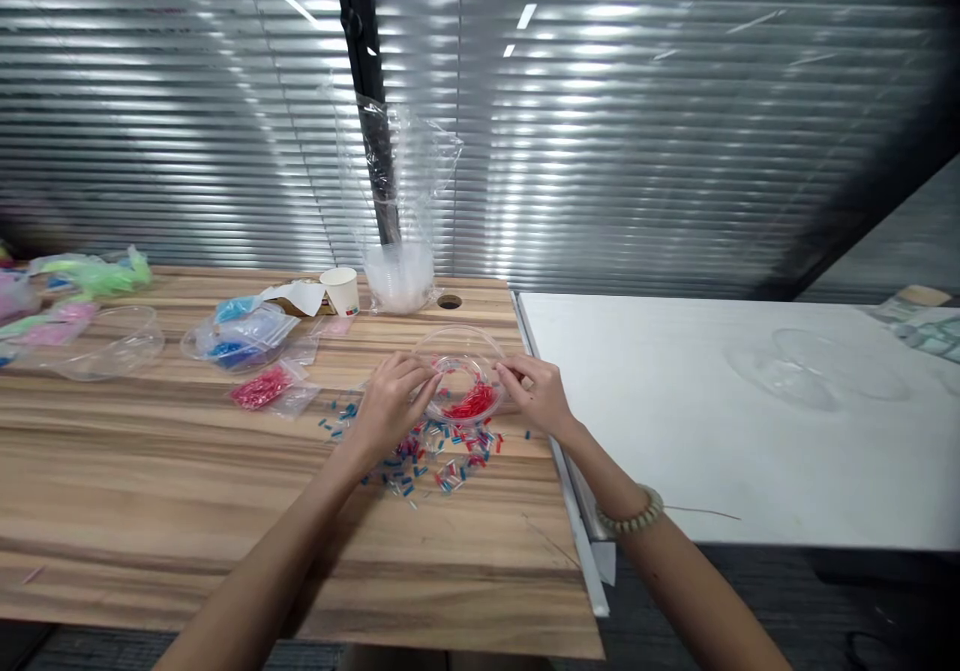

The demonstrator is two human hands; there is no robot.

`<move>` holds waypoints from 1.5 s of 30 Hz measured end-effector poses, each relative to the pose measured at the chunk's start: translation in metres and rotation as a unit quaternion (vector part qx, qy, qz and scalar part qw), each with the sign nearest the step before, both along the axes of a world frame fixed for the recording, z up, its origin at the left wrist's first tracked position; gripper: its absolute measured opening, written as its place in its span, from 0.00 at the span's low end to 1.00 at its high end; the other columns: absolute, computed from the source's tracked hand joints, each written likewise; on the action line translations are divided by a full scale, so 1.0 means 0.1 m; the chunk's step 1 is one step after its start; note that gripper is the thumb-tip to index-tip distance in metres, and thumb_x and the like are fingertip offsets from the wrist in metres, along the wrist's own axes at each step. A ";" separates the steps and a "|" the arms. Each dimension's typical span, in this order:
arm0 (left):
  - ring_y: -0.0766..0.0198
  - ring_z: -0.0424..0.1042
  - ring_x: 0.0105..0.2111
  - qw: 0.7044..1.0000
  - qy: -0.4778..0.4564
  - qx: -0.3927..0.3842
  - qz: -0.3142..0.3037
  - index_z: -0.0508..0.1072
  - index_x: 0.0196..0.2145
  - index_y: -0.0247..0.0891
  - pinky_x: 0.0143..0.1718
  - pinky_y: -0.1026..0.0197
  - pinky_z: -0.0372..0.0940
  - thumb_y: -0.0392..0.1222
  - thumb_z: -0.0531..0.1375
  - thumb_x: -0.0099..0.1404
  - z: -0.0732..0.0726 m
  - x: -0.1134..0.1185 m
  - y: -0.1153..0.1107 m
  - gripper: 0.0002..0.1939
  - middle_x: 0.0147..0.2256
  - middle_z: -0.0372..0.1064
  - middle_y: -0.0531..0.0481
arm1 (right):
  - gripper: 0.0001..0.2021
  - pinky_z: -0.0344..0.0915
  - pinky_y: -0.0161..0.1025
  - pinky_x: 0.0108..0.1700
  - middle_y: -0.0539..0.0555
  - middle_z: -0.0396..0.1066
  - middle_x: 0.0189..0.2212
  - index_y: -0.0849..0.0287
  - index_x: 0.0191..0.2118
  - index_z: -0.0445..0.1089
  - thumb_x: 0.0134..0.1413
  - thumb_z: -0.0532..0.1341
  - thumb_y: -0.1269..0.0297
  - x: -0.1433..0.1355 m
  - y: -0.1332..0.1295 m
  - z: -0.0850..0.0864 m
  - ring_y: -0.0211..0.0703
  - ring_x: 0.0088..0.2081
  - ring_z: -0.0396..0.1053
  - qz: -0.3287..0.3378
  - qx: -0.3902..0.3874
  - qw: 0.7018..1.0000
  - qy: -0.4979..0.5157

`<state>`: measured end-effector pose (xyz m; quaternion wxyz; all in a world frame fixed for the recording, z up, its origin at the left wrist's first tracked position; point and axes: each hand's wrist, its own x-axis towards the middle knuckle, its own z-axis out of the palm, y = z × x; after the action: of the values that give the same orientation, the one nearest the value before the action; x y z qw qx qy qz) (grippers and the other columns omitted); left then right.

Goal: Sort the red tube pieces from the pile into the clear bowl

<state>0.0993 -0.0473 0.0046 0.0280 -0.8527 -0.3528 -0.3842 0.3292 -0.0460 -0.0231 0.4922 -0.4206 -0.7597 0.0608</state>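
Note:
A round clear plastic container (pixel 428 413) holds a heap of small red tube pieces (pixel 472 403). Behind it rises a clear round rim (pixel 459 330), perhaps its lid; where the two meet is hard to see. My left hand (pixel 395 398) is closed at the container's left edge, fingers bent over it. On the right side, my right hand (pixel 534 391) pinches the clear plastic edge between thumb and fingers. Loose blue, red and clear tube pieces (pixel 409 484) lie scattered on the wooden table below and around the container.
A bag of red pieces (pixel 260 388) lies left, near a clear dish with blue packets (pixel 238 339). Behind stand a paper cup (pixel 340 292) and a bag of stacked clear containers (pixel 401 276). A white table (pixel 675 471) adjoins at right, with clear lids (pixel 840 366) on it.

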 end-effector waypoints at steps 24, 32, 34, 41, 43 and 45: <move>0.61 0.67 0.37 1.000 0.027 0.001 0.006 0.72 0.32 0.37 0.41 0.56 0.62 0.38 0.53 0.65 0.03 0.04 -0.05 0.09 0.34 0.72 0.46 | 0.12 0.64 0.36 0.33 0.53 0.74 0.29 0.59 0.35 0.73 0.58 0.53 0.64 0.02 0.03 -0.03 0.40 0.29 0.69 0.002 -0.041 0.999 -0.014; 0.60 0.67 0.38 0.999 0.038 -0.011 0.002 0.71 0.31 0.36 0.42 0.55 0.62 0.38 0.51 0.66 0.02 0.05 -0.05 0.10 0.33 0.71 0.45 | 0.13 0.64 0.35 0.34 0.53 0.75 0.31 0.59 0.38 0.73 0.59 0.52 0.64 0.03 0.03 -0.01 0.40 0.30 0.70 0.015 -0.075 0.997 -0.021; 0.60 0.67 0.38 0.999 0.037 -0.013 0.003 0.71 0.31 0.36 0.41 0.55 0.62 0.38 0.51 0.66 0.03 0.05 -0.05 0.10 0.33 0.71 0.45 | 0.13 0.63 0.35 0.33 0.53 0.75 0.31 0.59 0.39 0.73 0.59 0.52 0.64 0.03 0.04 -0.01 0.40 0.29 0.70 0.017 -0.079 0.996 -0.024; 0.60 0.67 0.38 0.999 0.040 -0.019 -0.004 0.71 0.32 0.36 0.42 0.54 0.62 0.38 0.51 0.66 0.01 0.05 -0.04 0.10 0.33 0.71 0.45 | 0.13 0.64 0.36 0.34 0.53 0.75 0.34 0.57 0.40 0.73 0.59 0.51 0.64 0.03 0.04 0.00 0.41 0.32 0.71 0.035 -0.093 0.995 -0.017; 0.60 0.67 0.39 0.999 0.042 -0.021 -0.003 0.71 0.31 0.36 0.43 0.55 0.62 0.38 0.51 0.66 0.01 0.05 -0.04 0.11 0.33 0.71 0.46 | 0.13 0.65 0.36 0.35 0.53 0.75 0.35 0.57 0.40 0.73 0.59 0.51 0.64 0.03 0.04 0.00 0.42 0.33 0.71 0.038 -0.095 0.995 -0.017; 0.60 0.67 0.39 0.999 0.044 -0.024 -0.002 0.71 0.32 0.36 0.43 0.55 0.62 0.39 0.50 0.67 0.01 0.05 -0.04 0.11 0.34 0.71 0.46 | 0.13 0.65 0.37 0.36 0.53 0.75 0.35 0.57 0.40 0.73 0.60 0.51 0.64 0.03 0.05 0.00 0.42 0.34 0.72 0.039 -0.099 0.994 -0.018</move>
<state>0.1043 -0.0512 0.0055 0.0219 -0.8699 -0.3589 -0.3376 0.3325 -0.0415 -0.0229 0.4320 -0.4384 -0.7743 0.1470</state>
